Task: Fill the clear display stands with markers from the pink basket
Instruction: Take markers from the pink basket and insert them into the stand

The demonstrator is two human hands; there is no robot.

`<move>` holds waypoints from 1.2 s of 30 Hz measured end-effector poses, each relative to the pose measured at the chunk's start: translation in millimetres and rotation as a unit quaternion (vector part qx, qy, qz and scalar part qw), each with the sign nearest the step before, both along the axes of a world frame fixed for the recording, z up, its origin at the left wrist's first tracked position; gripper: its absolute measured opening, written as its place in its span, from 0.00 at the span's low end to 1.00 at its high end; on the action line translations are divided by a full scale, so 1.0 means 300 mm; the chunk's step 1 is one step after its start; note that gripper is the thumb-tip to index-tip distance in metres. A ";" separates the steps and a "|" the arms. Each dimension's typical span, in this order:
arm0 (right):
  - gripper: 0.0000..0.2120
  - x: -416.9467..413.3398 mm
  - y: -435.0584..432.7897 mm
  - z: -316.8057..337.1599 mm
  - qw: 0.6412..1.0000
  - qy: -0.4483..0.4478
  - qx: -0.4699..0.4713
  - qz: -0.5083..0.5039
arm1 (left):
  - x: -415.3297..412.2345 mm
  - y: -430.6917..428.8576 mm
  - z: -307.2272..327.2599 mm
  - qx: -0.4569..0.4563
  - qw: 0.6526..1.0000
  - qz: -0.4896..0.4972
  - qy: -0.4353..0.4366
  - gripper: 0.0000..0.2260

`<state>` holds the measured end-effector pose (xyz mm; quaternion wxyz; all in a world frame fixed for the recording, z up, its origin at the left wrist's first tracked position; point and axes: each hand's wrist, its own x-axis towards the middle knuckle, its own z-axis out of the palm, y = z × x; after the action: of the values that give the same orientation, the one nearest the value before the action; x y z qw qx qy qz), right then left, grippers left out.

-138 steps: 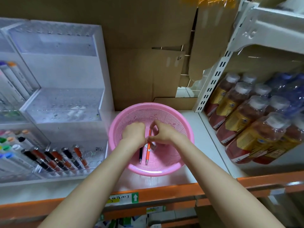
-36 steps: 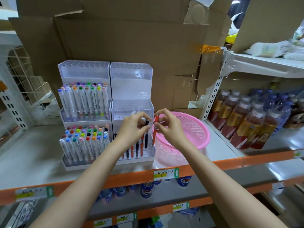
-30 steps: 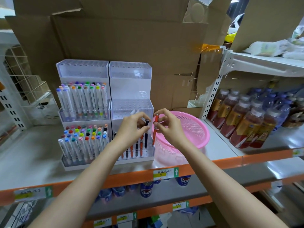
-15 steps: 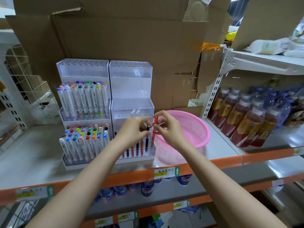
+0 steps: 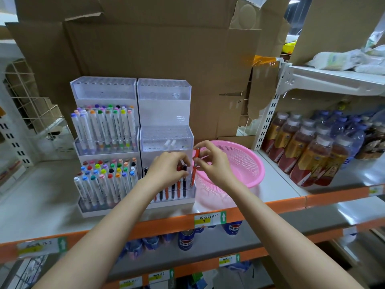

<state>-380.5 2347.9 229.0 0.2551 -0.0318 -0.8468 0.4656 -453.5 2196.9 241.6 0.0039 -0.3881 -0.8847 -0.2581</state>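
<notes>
On the shelf [image 5: 41,195], right hand [image 5: 214,163] pinches orange marker [image 5: 194,165] at edge of stand [image 5: 166,113], left hand [image 5: 166,170] black marker [image 5: 184,184].

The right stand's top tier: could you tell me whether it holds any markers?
No, that top tier is empty; pens stand only in the bottom tier.

Basket [image 5: 255,176], centre right: pink, fine perforated mesh.
Display stands [image 5: 164,113], centre left: clear, white-backed.
Markers [image 5: 104,126], left stand: white barrels, multicoloured caps.
Pens [image 5: 173,190], right stand's lowest tier: orange and black.
Shelf edge [image 5: 281,203]: orange.
Cardboard [image 5: 145,49], top: brown.
Bottles [image 5: 302,155], right: reddish-amber, white caps.
</notes>
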 end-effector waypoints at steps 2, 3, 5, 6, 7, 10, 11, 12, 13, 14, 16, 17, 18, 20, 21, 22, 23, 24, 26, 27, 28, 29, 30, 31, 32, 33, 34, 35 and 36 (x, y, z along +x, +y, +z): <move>0.11 0.002 0.001 0.001 1.000 -0.002 0.001 0.000 | 0.000 0.001 -0.003 -0.001 1.000 0.001 0.000 0.09; 0.11 0.003 0.003 0.002 1.000 -0.002 0.001 0.000 | 0.001 0.001 -0.003 -0.005 1.000 0.001 0.001 0.09; 0.11 0.004 0.005 0.003 1.000 -0.003 0.002 -0.002 | 0.002 0.000 0.000 -0.011 1.000 0.000 0.001 0.10; 0.11 0.003 0.006 0.002 1.000 -0.004 0.003 -0.003 | 0.003 -0.002 0.003 -0.011 1.000 0.001 0.000 0.10; 0.11 0.002 0.007 0.000 1.000 -0.004 0.003 -0.004 | 0.001 -0.003 0.004 -0.007 1.000 0.002 -0.001 0.09; 0.11 -0.002 0.011 -0.005 1.000 0.000 0.004 -0.007 | -0.005 -0.004 0.010 0.013 1.000 0.002 -0.002 0.07; 0.11 -0.003 0.011 -0.007 1.000 0.000 0.005 -0.007 | -0.008 -0.005 0.010 0.015 1.000 0.000 -0.005 0.06; 0.11 -0.003 0.011 -0.008 1.000 0.000 0.006 -0.007 | -0.009 -0.005 0.009 0.017 1.000 -0.003 -0.010 0.06; 0.11 -0.003 0.010 -0.008 1.000 -0.001 0.007 -0.008 | -0.012 -0.004 0.007 0.021 1.000 -0.006 -0.016 0.05; 0.11 -0.003 0.011 -0.008 1.000 -0.001 0.008 -0.008 | -0.013 -0.003 0.004 0.030 0.999 -0.009 -0.024 0.04; 0.11 -0.004 0.012 -0.009 1.000 -0.001 0.007 -0.009 | -0.016 0.000 -0.001 0.041 0.999 -0.008 -0.034 0.04; 0.12 -0.004 0.013 -0.009 1.000 -0.002 0.005 -0.009 | -0.016 0.001 -0.001 0.040 0.999 -0.006 -0.034 0.07; 0.12 -0.004 0.016 -0.009 1.000 -0.002 0.004 -0.011 | -0.016 0.003 0.000 0.038 0.999 -0.004 -0.034 0.10; 0.12 -0.004 0.022 -0.009 1.000 -0.004 0.005 -0.014 | -0.015 0.006 0.001 0.031 0.999 -0.005 -0.033 0.11; 0.12 -0.004 0.025 -0.009 1.000 -0.004 0.005 -0.015 | -0.015 0.007 0.001 0.027 0.999 -0.007 -0.033 0.10; 0.12 -0.004 0.026 -0.010 1.000 -0.005 0.004 -0.016 | -0.017 0.009 0.001 0.024 0.999 -0.010 -0.029 0.08; 0.12 -0.003 0.026 -0.010 1.000 -0.005 0.003 -0.016 | -0.021 0.010 -0.001 0.026 0.999 -0.012 -0.026 0.07; 0.12 -0.003 0.026 -0.010 1.000 -0.005 0.004 -0.017 | -0.025 0.011 -0.004 0.029 0.999 -0.012 -0.022 0.06; 0.11 -0.003 0.025 -0.010 1.000 -0.005 0.008 -0.016 | -0.030 0.010 -0.010 0.030 0.999 -0.011 -0.020 0.07; 0.11 -0.003 0.025 -0.009 1.000 -0.005 0.009 -0.016 | -0.033 0.009 -0.013 0.028 0.999 -0.013 -0.019 0.09; 0.11 -0.003 0.025 -0.009 1.000 -0.005 0.009 -0.017 | -0.036 0.007 -0.016 0.028 0.999 -0.014 -0.020 0.10; 0.11 -0.003 0.024 -0.009 1.000 -0.004 0.010 -0.017 | -0.037 0.006 -0.017 0.029 0.999 -0.014 -0.021 0.12; 0.11 -0.003 0.022 -0.008 1.000 -0.005 0.012 -0.018 | -0.036 0.004 -0.016 0.030 0.999 -0.014 -0.021 0.12; 0.12 -0.003 0.021 -0.008 1.000 -0.006 0.013 -0.020 | -0.036 0.005 -0.015 0.033 0.999 -0.013 -0.021 0.12; 0.12 -0.003 0.019 -0.009 1.000 -0.008 0.014 -0.021 | -0.035 0.005 -0.013 0.036 0.999 -0.014 -0.023 0.12; 0.12 -0.002 0.016 -0.010 1.000 -0.009 0.015 -0.022 | -0.034 0.006 -0.012 0.039 0.999 -0.016 -0.025 0.12; 0.12 -0.002 0.015 -0.011 1.000 -0.009 0.019 -0.022 | -0.033 0.006 -0.011 0.039 0.999 -0.018 -0.027 0.12; 0.12 -0.003 0.014 -0.013 0.999 -0.009 0.024 -0.021 | -0.033 0.006 -0.012 0.038 0.999 -0.021 -0.029 0.11; 0.11 -0.004 0.013 -0.014 0.999 -0.010 0.028 -0.020 | -0.033 0.006 -0.013 0.038 0.999 -0.025 -0.030 0.11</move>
<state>-381.7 2351.9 224.7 0.2566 -0.0461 -0.8610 0.4366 -463.3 2198.6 237.8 -0.0139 -0.4015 -0.8642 -0.3028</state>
